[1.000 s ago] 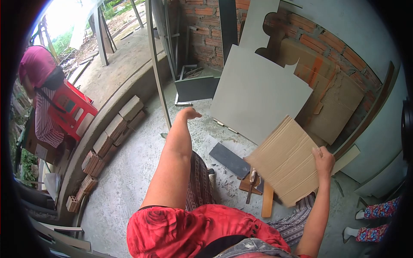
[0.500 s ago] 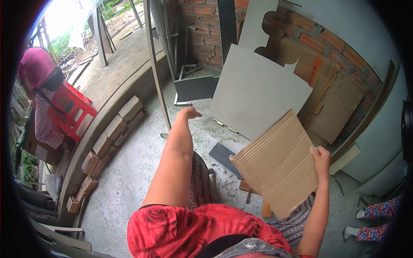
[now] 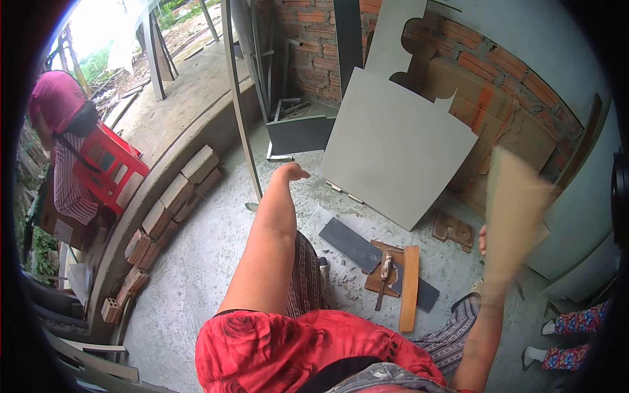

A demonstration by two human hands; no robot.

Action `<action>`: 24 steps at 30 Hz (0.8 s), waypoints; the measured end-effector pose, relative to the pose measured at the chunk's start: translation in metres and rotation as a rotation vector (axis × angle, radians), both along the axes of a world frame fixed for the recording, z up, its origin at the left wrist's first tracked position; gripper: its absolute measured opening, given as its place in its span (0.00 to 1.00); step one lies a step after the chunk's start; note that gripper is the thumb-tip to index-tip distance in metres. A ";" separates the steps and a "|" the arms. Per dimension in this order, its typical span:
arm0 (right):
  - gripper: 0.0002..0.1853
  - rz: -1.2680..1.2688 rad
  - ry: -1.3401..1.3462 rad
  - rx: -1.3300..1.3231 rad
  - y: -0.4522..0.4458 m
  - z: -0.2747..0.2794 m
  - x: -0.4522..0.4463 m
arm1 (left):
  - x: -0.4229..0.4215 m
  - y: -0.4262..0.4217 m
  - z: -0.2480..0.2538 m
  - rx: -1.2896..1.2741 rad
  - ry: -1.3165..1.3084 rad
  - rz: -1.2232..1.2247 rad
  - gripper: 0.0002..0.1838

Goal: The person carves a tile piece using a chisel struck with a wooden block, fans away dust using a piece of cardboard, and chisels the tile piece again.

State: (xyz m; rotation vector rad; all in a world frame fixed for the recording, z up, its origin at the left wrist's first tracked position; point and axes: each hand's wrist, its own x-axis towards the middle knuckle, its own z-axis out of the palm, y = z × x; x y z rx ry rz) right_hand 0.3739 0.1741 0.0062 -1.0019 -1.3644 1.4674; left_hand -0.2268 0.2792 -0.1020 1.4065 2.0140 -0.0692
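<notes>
Grip the cardboard firmly at its edge

A grey board (image 3: 400, 144) fills the upper centre. The cardboard (image 3: 517, 209), blurred, is right of centre; a steady wrist should keep it from buckling or clipping the board. A wooden strip (image 3: 409, 288) lies lower centre. The right hand (image 3: 483, 241), partly hidden, clasps the cardboard; the left hand (image 3: 290, 171), above centre, shows nothing held, its finger spread unclear.
</notes>
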 end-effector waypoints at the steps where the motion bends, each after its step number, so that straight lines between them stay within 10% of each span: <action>1: 0.14 -0.384 -0.288 0.124 -0.009 -0.010 -0.022 | -0.002 0.002 -0.005 0.032 0.006 0.009 0.33; 4: 0.13 -0.472 -0.968 0.358 -0.024 0.022 -0.044 | -0.004 0.006 -0.005 -0.040 -0.016 -0.008 0.38; 10: 0.10 -0.388 0.115 0.149 -0.009 -0.003 -0.009 | -0.012 0.014 -0.020 -0.021 -0.003 -0.031 0.37; 12: 0.17 0.742 0.508 0.036 0.020 0.020 0.013 | -0.002 0.008 -0.002 -0.038 0.003 -0.041 0.37; 15: 0.19 0.694 0.585 0.054 0.014 -0.003 0.012 | 0.000 0.002 0.000 -0.013 0.016 -0.049 0.35; 18: 0.13 -0.297 -0.345 0.153 -0.007 -0.016 -0.025 | -0.006 0.007 -0.014 0.038 0.013 -0.027 0.35; 24: 0.17 -0.496 -1.216 0.512 -0.025 0.023 -0.055 | -0.004 0.008 -0.008 0.019 0.012 -0.055 0.35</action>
